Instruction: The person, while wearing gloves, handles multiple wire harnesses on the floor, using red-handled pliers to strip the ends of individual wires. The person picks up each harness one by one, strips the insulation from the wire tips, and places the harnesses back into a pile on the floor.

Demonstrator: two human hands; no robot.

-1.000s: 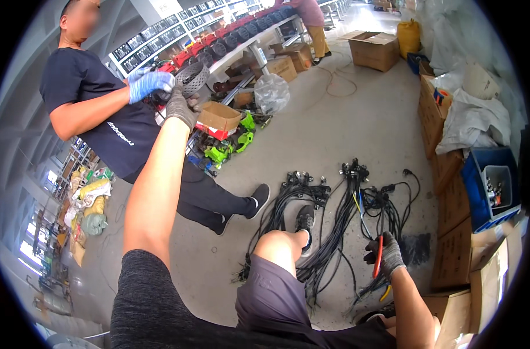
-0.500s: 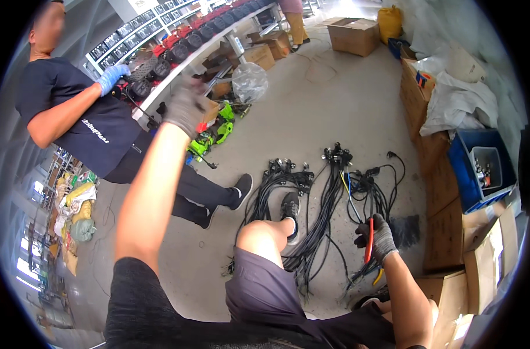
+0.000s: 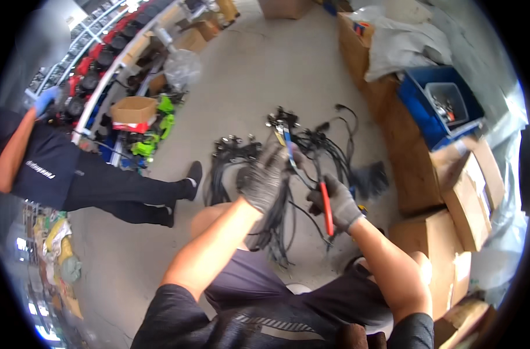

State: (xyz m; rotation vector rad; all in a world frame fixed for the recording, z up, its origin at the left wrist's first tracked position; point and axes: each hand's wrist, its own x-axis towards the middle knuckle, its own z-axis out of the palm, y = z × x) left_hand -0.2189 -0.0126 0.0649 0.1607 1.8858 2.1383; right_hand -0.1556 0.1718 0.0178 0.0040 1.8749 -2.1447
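My right hand [image 3: 339, 205], in a dark grey glove, is closed round red-handled pliers [image 3: 327, 212], the dark jaws pointing away from me. A black cable [image 3: 301, 176] with split blue and yellow wire ends runs from beside the pliers toward my left hand. My left hand [image 3: 264, 181], gloved alike and slightly blurred, has its fingers closed about the wire ends [image 3: 289, 145]; the exact pinch is partly hidden. Beneath both hands lie bundles of black cables [image 3: 271, 224] on the floor, with metal-ended heads [image 3: 283, 118] at the far side.
On the left stands a person [image 3: 50, 157] with blue gloves beside a long rack of red-and-black machines [image 3: 93, 55]. Green parts [image 3: 154, 131] and an open carton [image 3: 134, 109] lie by it. Cardboard boxes [image 3: 413, 163] and a blue bin [image 3: 416, 110] line the right.
My left hand has come down from the upper left to the wire ends. The pliers and right hand have shifted left in view. The view has turned, and the other person appears farther left.
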